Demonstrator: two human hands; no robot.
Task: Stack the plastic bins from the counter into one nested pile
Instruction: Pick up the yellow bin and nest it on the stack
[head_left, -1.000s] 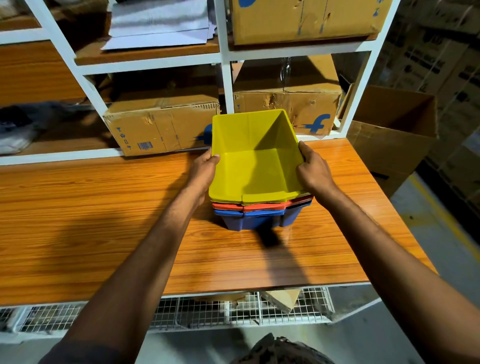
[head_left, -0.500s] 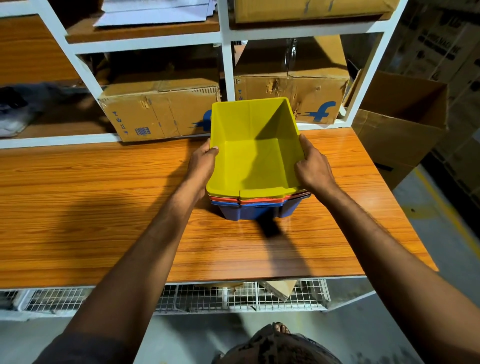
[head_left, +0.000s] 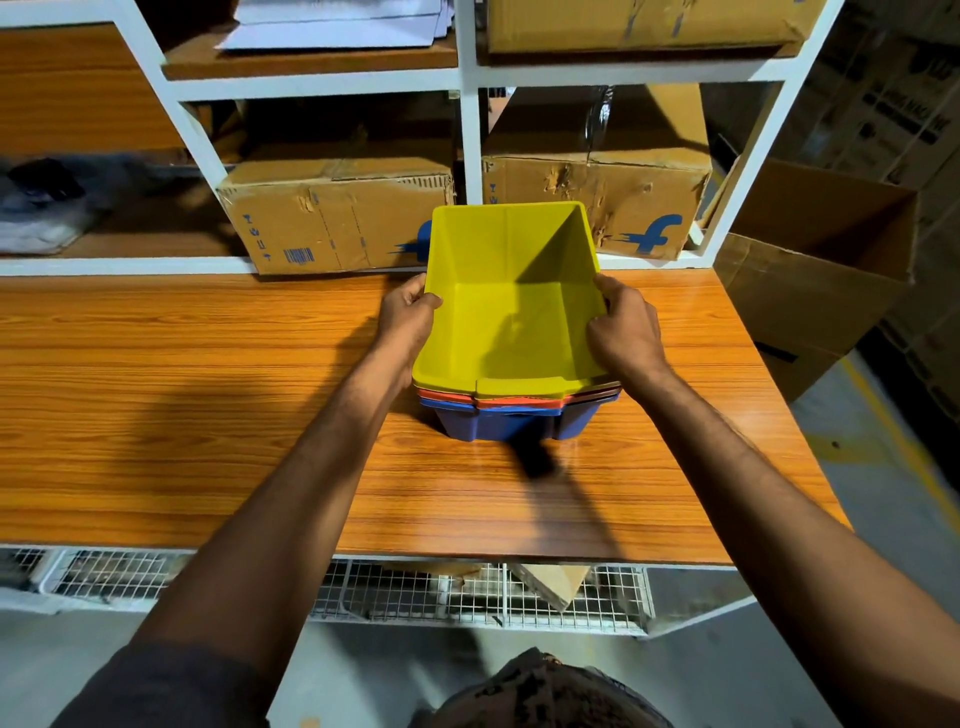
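- Pile of nested bins stands on the wood-grain counter (head_left: 208, 389), right of the counter's middle and nearer its back edge than its front.
- A glossy yellow plastic bin (head_left: 511, 312) with flared walls sits on top. An orange-red plastic bin (head_left: 519, 401) shows only its rim beneath it, and a dark blue plastic bin (head_left: 498, 426) rests on the counter at the bottom.
- The left hand (head_left: 405, 317) holds the yellow bin's left wall, with its thumb laid on the rim and its fingers curled outside.
- The right hand (head_left: 623, 332) does the same on the right wall, thumb hooked over the rim.
- The bins look light, thin-walled and stiff enough to keep their shape, though probably slick where plastic slides on plastic.
- The rolled rim at mid-length of the two side walls looks like the best hold, since even pressure there should seat the bin without jamming one corner.
- Compared with a second ago, both thumbs have come over the rim, where the hands lay flatter against the walls.
- The pile has stayed at the same spot on the counter, and the yellow bin seems to be sitting about as deep as before.
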